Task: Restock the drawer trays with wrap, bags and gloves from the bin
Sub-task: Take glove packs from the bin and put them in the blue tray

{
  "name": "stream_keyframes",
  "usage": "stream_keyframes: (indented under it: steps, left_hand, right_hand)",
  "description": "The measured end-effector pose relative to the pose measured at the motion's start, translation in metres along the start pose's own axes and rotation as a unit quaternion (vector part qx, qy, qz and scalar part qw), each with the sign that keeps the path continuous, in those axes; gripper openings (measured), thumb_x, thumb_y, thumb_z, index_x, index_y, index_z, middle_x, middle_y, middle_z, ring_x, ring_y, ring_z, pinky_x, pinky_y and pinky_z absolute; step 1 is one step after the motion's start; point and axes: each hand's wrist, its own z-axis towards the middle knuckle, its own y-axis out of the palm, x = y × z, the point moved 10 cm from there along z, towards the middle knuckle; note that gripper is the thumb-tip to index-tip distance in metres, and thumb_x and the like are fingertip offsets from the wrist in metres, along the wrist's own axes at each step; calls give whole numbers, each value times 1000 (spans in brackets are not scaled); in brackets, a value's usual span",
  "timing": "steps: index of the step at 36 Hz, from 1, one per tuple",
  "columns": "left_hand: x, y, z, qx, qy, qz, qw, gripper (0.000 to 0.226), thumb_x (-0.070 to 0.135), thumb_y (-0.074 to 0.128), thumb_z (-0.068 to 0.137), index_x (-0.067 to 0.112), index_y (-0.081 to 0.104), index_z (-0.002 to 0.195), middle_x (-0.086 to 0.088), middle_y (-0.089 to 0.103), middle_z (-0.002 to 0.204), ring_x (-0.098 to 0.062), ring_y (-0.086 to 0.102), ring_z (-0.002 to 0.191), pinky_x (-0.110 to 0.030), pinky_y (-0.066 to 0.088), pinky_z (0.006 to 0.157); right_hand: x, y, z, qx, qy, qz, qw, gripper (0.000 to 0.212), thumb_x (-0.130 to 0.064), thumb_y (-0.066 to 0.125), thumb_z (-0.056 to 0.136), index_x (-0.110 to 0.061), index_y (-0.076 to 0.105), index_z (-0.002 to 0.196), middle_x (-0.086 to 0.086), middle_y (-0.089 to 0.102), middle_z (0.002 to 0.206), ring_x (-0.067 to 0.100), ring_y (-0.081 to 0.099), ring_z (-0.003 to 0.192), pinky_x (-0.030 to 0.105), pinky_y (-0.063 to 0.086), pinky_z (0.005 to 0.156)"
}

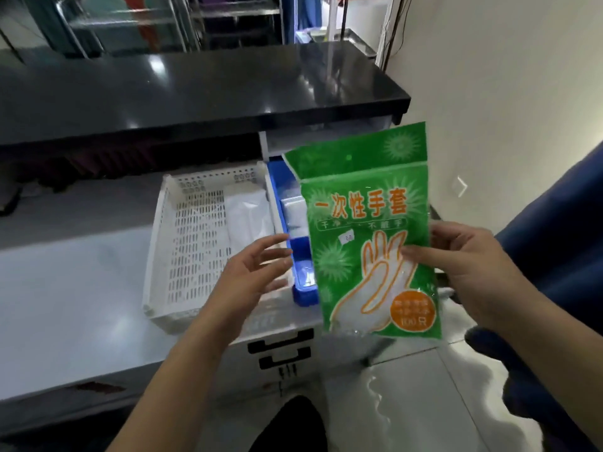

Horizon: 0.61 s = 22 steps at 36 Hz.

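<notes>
My right hand (470, 272) pinches the right edge of a green pack of disposable gloves (368, 236), held upright above the open drawer. My left hand (257, 272) hovers open just left of the pack, fingers spread, over the gap between the two trays. A white perforated tray (182, 249) in the drawer holds a white wrapped packet (244, 216) along its right side. Beside it, a narrow blue tray (301, 295) holds pale folded packs (293, 210); the glove pack hides its right part.
A black countertop (195, 96) overhangs the back of the drawer. The drawer front has black handles (282, 350). A dark blue object (554, 256) stands at the right against the white wall. Metal racks (130, 24) lie beyond the counter.
</notes>
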Motion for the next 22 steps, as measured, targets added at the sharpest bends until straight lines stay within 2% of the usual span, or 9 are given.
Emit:
stream_keyframes:
  steps: [3,7,9,10,12,14,17,19,22]
  left_hand:
    - [-4,-35,37,108,-6,79,991,35,18,73,88,35,68,119,4,70,117,-20,67,110,-45,56,93]
    - [-20,-51,80,132,-54,166,976,62,27,73,87,35,48,143,2,52,142,-20,56,122,-45,49,101]
    - [-32,-52,96,118,-82,183,972,72,29,72,87,34,38,150,2,47,149,-21,52,127,-46,48,103]
    - [-37,-51,102,110,-94,187,972,74,29,72,87,34,36,151,2,46,150,-22,52,128,-48,49,103]
    - [-47,-49,112,95,-109,185,972,74,27,72,87,32,36,151,2,48,148,-22,54,125,-49,51,100]
    - [-53,-46,120,83,-116,177,974,71,24,72,86,31,39,149,4,52,141,-20,60,116,-47,56,93]
    - [-56,-37,125,73,-116,165,977,59,16,70,86,40,51,137,15,58,121,-6,67,92,-41,63,76]
    - [-57,-35,126,77,-113,176,975,52,12,68,86,48,55,121,20,60,113,-1,68,79,-45,62,77]
    - [-60,-37,128,86,-118,200,969,65,13,68,87,37,46,143,15,56,123,-6,67,91,-45,62,79]
  right_hand:
    - [-39,-7,29,0,-62,-55,997,27,-3,70,72,-13,77,96,11,78,94,28,75,84,29,60,65]
    - [-89,-3,72,-4,-141,-175,974,42,9,67,80,-31,80,85,-10,78,85,6,72,76,24,60,72]
    - [-112,2,95,7,-183,-292,939,42,6,69,82,-35,78,89,-16,77,82,-3,66,76,22,57,75]
    - [-121,5,106,21,-206,-361,909,38,2,71,82,-34,77,94,-11,77,82,-4,64,77,26,56,75]
    - [-135,14,129,47,-239,-479,844,30,-9,69,83,-29,76,105,4,78,86,9,67,81,37,55,72]
    - [-139,27,151,56,-255,-547,795,34,-21,61,81,-27,74,112,11,77,90,28,70,82,43,55,71]
    - [-134,40,189,55,-253,-609,749,38,-23,59,84,-33,71,118,12,76,98,39,68,86,40,52,71]
    - [-124,47,215,46,-251,-655,712,37,-22,57,89,-35,68,122,11,75,102,40,67,86,38,48,68]
    - [-109,59,245,17,-270,-690,672,34,-20,56,91,-32,70,120,12,76,99,41,66,80,41,52,64]
